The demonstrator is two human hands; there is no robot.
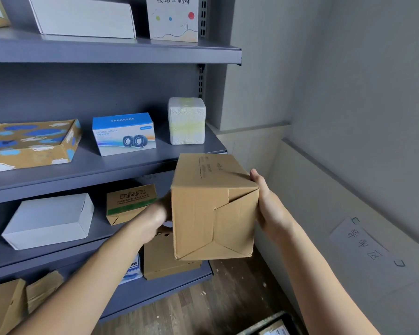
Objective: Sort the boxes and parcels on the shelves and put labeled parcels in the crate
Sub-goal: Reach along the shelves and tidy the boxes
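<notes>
You hold a plain brown cardboard box [215, 206] in the air between both hands, in front of the right end of the grey metal shelving [111, 170], touching no shelf. One folded-flap end faces you.

Your right hand [264, 201] lies flat against the box's right side, fingers straight and pointing away from you, not curled round an edge. Your left hand [159, 213] is at the box's left side; it is blurred and its fingers are hidden behind the box, so you cannot tell their grip.

On the middle shelf stand a blue-and-white speaker carton [124, 134] and a white foam block [186, 120], well apart from the held box. A dark-rimmed crate [264, 325] shows partly at the bottom edge, below your right forearm.
</notes>
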